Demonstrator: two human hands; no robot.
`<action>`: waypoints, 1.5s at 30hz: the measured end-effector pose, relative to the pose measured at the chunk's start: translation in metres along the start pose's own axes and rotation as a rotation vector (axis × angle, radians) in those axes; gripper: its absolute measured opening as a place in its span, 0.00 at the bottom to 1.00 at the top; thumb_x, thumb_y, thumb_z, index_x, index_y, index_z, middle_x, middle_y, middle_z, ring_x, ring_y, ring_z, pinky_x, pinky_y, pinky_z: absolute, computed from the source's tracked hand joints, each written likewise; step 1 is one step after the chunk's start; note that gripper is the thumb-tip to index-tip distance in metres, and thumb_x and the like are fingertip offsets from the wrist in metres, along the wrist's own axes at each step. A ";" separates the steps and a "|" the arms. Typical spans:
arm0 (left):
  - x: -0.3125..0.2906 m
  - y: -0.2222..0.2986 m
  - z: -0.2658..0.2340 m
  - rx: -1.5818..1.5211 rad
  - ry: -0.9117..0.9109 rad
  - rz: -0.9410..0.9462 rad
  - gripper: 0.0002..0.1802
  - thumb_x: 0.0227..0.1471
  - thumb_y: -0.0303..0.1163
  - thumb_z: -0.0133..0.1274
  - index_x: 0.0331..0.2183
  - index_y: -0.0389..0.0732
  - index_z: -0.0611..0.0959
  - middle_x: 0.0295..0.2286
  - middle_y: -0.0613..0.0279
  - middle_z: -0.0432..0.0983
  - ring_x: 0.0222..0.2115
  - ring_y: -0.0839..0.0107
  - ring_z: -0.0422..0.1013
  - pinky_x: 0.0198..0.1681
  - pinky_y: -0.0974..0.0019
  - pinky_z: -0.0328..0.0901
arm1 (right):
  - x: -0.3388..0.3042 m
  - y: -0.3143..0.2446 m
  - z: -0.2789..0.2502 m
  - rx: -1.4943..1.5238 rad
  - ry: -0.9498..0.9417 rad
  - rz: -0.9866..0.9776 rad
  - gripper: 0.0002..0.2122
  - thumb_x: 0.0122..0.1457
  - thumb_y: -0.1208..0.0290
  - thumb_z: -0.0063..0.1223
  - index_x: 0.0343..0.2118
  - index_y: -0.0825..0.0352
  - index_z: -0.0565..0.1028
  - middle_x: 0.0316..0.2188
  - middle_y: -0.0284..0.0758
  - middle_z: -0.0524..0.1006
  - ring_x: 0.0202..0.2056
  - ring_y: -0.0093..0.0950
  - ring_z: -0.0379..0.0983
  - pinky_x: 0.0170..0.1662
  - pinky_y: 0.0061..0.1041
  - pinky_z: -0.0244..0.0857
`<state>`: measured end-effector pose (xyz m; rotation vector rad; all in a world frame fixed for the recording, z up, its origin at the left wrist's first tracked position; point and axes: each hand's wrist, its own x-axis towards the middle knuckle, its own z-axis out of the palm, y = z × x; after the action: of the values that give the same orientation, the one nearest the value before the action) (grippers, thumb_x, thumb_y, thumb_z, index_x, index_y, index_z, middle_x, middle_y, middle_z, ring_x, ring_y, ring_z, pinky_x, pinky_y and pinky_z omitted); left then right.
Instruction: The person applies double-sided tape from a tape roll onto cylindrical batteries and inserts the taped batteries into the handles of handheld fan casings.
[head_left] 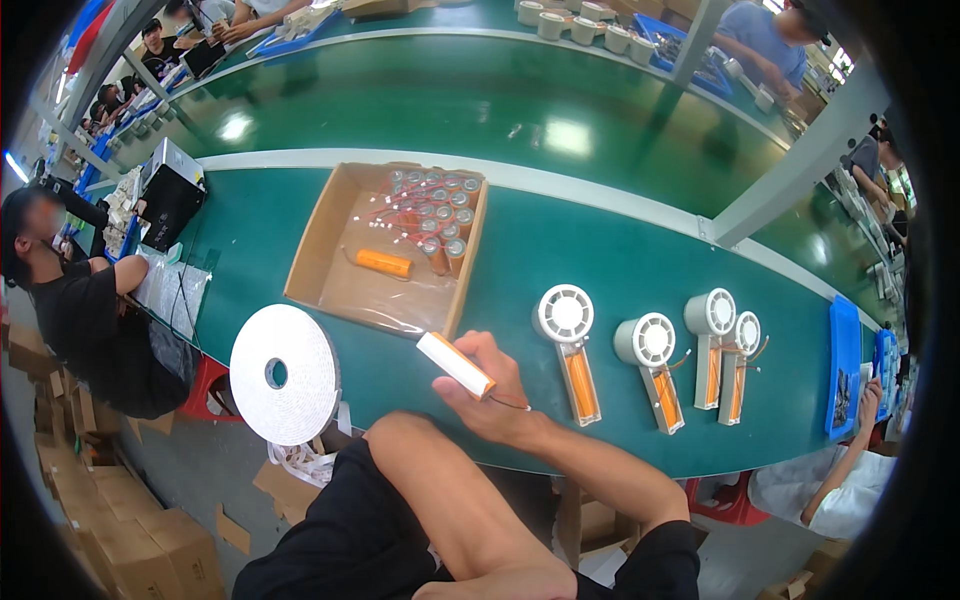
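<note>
My right hand (490,385) grips an orange cylindrical battery pack (478,383) between thumb and fingers. A white strip (453,364) covers its upper side, and a thin wire trails from its lower end. The pack is held tilted just in front of an open cardboard box (305,260). Inside the box, one orange battery pack (384,263) lies on its side, and several others with red wires (430,215) stand grouped at the far right corner. A bare bent limb, apparently my left arm, crosses the lower middle; no left fingers show.
A large white tape roll (290,350) sits at the table's left front edge. Several white fan housings (565,315) with orange packs in their handles lie to the right. A blue tray (845,360) is farther right. Co-workers sit on both sides; a metal post (800,150) rises behind.
</note>
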<state>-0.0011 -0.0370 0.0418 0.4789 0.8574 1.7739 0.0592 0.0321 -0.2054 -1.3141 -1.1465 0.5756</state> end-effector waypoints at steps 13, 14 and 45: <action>-0.001 -0.001 0.009 -0.159 0.081 -0.011 0.07 0.51 0.22 0.60 0.25 0.46 0.82 0.24 0.84 0.72 0.21 0.90 0.55 0.27 0.95 0.51 | 0.000 0.000 0.001 0.002 0.007 -0.005 0.19 0.57 0.61 0.62 0.39 0.69 0.67 0.27 0.39 0.75 0.27 0.34 0.76 0.30 0.29 0.70; -0.001 -0.002 0.009 -0.160 0.082 -0.010 0.07 0.51 0.22 0.60 0.25 0.46 0.82 0.24 0.84 0.72 0.21 0.90 0.55 0.27 0.95 0.51 | 0.000 0.000 0.001 0.001 0.005 -0.006 0.19 0.57 0.61 0.62 0.39 0.69 0.67 0.27 0.39 0.75 0.27 0.34 0.76 0.30 0.29 0.70; -0.007 0.014 0.012 -0.215 0.090 -0.181 0.11 0.50 0.18 0.59 0.21 0.38 0.76 0.25 0.69 0.73 0.25 0.92 0.68 0.36 0.98 0.58 | 0.000 0.000 0.000 0.002 0.006 -0.003 0.19 0.57 0.61 0.63 0.40 0.68 0.67 0.28 0.39 0.75 0.28 0.34 0.77 0.31 0.29 0.70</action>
<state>0.0008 -0.0420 0.0611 0.1764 0.7369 1.7062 0.0592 0.0324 -0.2050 -1.3117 -1.1426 0.5699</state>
